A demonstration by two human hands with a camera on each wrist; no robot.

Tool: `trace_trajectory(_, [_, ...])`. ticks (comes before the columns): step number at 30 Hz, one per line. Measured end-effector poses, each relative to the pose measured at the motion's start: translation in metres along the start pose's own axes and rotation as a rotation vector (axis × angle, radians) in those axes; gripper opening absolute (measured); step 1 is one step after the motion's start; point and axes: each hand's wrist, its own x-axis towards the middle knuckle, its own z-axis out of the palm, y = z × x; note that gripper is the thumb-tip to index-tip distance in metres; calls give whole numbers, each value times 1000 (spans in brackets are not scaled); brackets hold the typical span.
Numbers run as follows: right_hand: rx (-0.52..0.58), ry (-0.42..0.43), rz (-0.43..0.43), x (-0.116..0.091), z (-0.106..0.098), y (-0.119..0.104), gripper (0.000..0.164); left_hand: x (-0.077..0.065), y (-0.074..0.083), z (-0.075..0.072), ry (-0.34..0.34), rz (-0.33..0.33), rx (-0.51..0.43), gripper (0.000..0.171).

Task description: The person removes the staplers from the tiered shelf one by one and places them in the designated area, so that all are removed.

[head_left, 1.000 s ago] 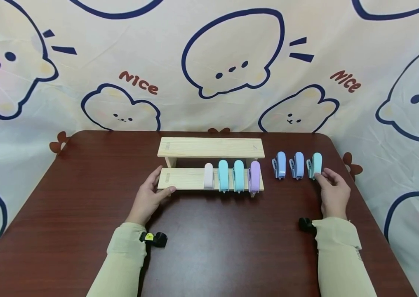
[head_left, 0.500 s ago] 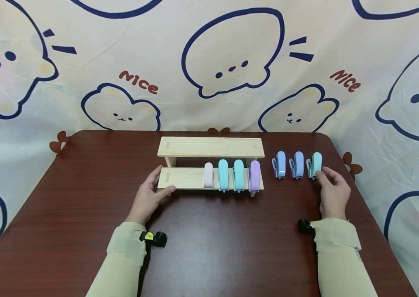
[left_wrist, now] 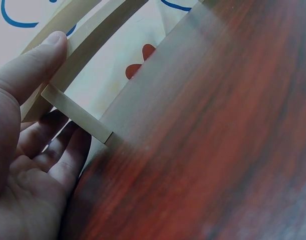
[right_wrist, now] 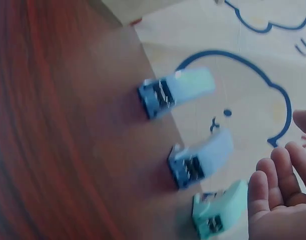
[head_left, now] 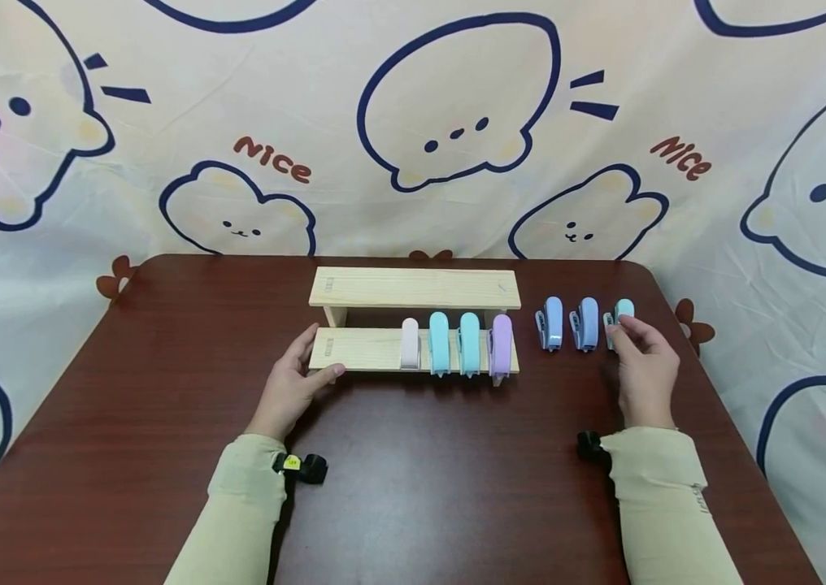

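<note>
My left hand grips the left end of a two-step wooden shelf, thumb over the board and fingers beneath, as the left wrist view shows. At right, my right hand is at the mint-green small stapler, hiding its lower part in the head view. The right wrist view shows its curved fingers right beside that mint stapler, the thumb apart and nothing between them. Two blue staplers stand to its left.
On the shelf's lower step stand a white stapler, two turquoise staplers and a purple stapler. The upper step rises behind. A patterned cloth hangs along the back edge of the dark wooden table.
My right hand has shifted left and a little forward, from the right side of the mint stapler to over it. My left hand stays at the shelf's end.
</note>
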Motion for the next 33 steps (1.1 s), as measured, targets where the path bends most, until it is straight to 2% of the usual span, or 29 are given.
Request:
trace_trajectory(6, [-39,-101,-27,-12,13,-10,35,0,0,-2,6,-10,11,93])
trace_trajectory(13, [-91,-185,-106,-33,32,-20,30,-1,-2,-4,3,-25,19,93])
trace_trajectory(20, [-207,-290,-153,-50,50,-18,36,-3,-1,-3,4,-14,23,93])
trace_trajectory(28, [-267,-390,-182,-65,60,-14,37,1,-3,-2,3,-1,18,93])
trace_trajectory(33, [-262,-439,-186,-69,62,-11,37,4,-5,0,1,2,14,94])
